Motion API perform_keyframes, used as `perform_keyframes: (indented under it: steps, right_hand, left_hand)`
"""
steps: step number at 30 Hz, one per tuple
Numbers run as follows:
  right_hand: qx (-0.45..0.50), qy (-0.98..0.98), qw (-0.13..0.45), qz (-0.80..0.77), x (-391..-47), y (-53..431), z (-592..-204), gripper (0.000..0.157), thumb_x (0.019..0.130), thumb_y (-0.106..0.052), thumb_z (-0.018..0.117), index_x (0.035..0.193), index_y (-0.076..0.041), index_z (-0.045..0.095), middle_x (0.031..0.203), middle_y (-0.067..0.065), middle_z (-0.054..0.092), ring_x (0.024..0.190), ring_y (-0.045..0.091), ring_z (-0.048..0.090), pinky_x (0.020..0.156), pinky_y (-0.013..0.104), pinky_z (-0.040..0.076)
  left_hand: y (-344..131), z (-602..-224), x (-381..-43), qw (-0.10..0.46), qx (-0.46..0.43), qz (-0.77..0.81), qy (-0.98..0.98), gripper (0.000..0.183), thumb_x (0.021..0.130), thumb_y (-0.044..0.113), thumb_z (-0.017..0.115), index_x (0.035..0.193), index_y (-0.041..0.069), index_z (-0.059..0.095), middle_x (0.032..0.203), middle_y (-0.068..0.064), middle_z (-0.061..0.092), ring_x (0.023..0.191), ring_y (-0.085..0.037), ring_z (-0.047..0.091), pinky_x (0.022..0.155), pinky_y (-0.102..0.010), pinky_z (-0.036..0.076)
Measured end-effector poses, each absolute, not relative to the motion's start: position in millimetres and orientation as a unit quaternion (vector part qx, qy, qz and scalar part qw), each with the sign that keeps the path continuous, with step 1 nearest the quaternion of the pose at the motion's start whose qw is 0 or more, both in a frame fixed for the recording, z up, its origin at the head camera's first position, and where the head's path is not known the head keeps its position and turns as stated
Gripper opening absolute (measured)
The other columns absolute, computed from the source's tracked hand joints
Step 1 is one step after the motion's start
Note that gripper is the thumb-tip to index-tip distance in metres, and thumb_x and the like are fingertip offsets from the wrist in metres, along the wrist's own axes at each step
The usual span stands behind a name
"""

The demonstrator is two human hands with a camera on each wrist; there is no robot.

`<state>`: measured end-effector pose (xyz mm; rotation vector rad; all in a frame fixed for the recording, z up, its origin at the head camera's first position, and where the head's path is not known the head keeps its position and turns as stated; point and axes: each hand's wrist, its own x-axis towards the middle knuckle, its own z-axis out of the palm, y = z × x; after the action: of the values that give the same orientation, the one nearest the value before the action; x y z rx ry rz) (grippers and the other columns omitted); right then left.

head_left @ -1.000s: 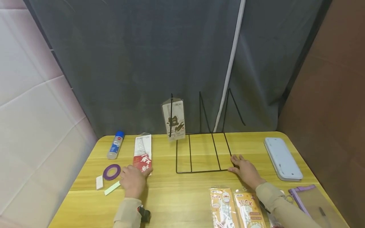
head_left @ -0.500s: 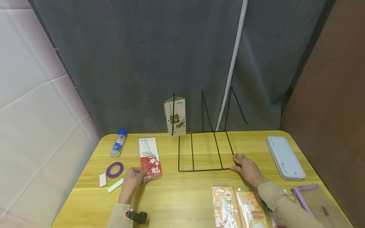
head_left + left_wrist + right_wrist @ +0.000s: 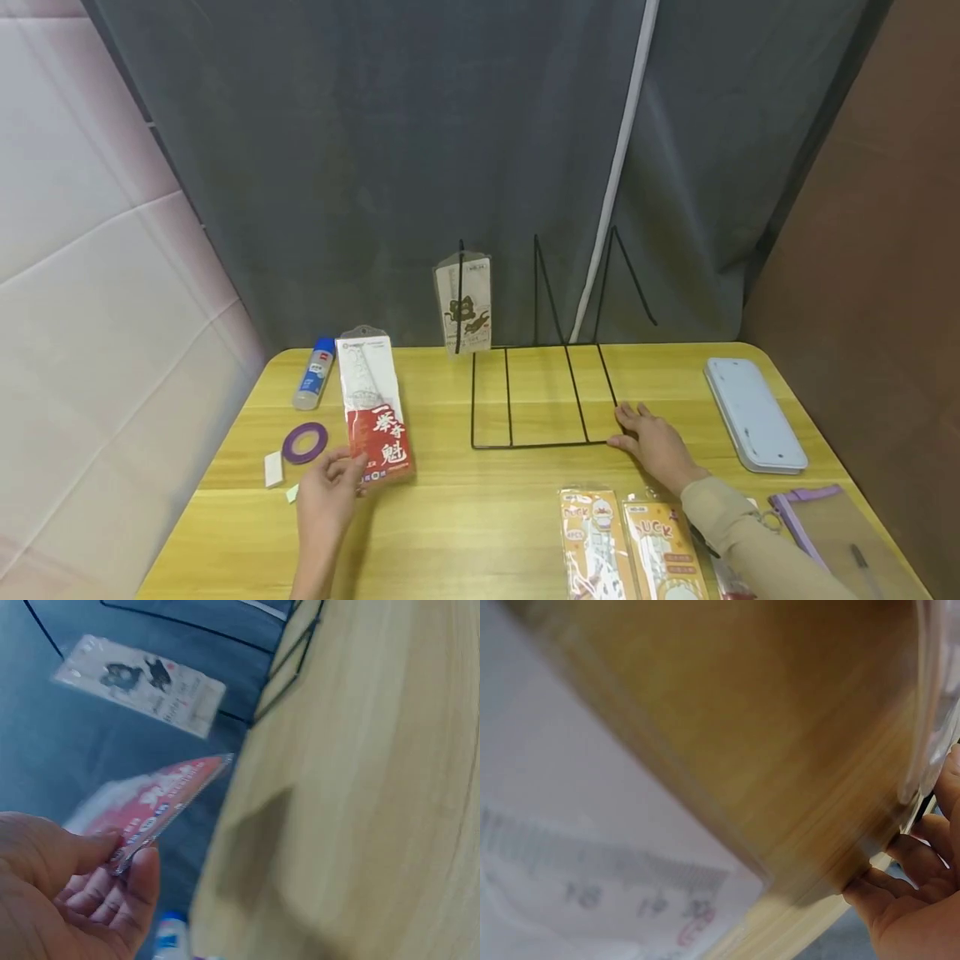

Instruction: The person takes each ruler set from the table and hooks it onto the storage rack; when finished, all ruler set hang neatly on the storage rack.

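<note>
My left hand (image 3: 330, 487) pinches the lower left corner of a red-and-white ruler set pack (image 3: 378, 408) between thumb and fingers. In the left wrist view, the pack (image 3: 165, 796) is tilted, its edge toward the camera, with the thumb on its printed face. My right hand (image 3: 656, 446) rests at the front right corner of a black wire display rack (image 3: 540, 446), fingers spread along the side bar. The right wrist view shows the fingers (image 3: 911, 862) slightly bent near the tabletop. Another ruler set pack (image 3: 474, 312), with a brown bear print, hangs on the rack's left hook.
Two orange duck packs (image 3: 596, 542) lie in front of the rack. A white pencil case (image 3: 753, 417) and a purple-edged mesh pouch (image 3: 832, 533) are at the right. At the left are a glue bottle (image 3: 315, 375), purple tape roll (image 3: 304, 442) and white eraser (image 3: 273, 469).
My left hand has gripped the red-and-white pack's lower corner and lifted it from the table, its top now tipped up and to the left. My right hand has stayed at the rack's corner.
</note>
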<state>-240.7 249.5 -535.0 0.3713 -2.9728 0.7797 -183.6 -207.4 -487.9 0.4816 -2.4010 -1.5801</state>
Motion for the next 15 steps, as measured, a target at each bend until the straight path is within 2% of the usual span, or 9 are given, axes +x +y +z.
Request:
perform_keyframes:
  steps: [9, 12, 15]
  right_hand:
    - [0.123, -0.959, 0.022, 0.254, -240.0, 249.9, -535.0, 0.063, 0.085, -0.03, 0.064, 0.136, 0.0, 0.041, 0.142, 0.019, 0.037, 0.132, 0.043, 0.026, 0.099, 0.057, 0.035]
    - [0.121, -0.96, 0.022, 0.253, -240.9, 249.8, -535.8, 0.063, 0.085, -0.03, 0.065, 0.136, 0.0, 0.041, 0.142, 0.018, 0.037, 0.132, 0.043, 0.026, 0.098, 0.057, 0.035]
    - [0.12, -0.96, 0.021, 0.252, -242.0, 250.0, -536.2, 0.064, 0.085, -0.03, 0.065, 0.136, 0.0, 0.041, 0.142, 0.018, 0.037, 0.132, 0.043, 0.026, 0.098, 0.057, 0.035]
  left_hand:
    - [-196.1, -434.4, -158.5, 0.255, 0.053, -0.568, -0.78, 0.015, 0.083, 0.003, 0.069, 0.096, 0.001, 0.061, 0.076, -0.012, 0.067, 0.061, -0.012, 0.064, 0.055, -0.026, 0.055]
    - [-189.4, -419.6, -150.6, 0.284, -0.01, -0.566, -0.774, 0.015, 0.081, -0.002, 0.068, 0.095, 0.0, 0.062, 0.077, -0.011, 0.066, 0.062, -0.012, 0.063, 0.056, -0.023, 0.055]
    - [-175.9, -413.0, -144.3, 0.277, -0.075, -0.562, -0.775, 0.018, 0.078, -0.006, 0.069, 0.094, 0.001, 0.064, 0.081, -0.008, 0.068, 0.063, -0.012, 0.063, 0.057, -0.022, 0.054]
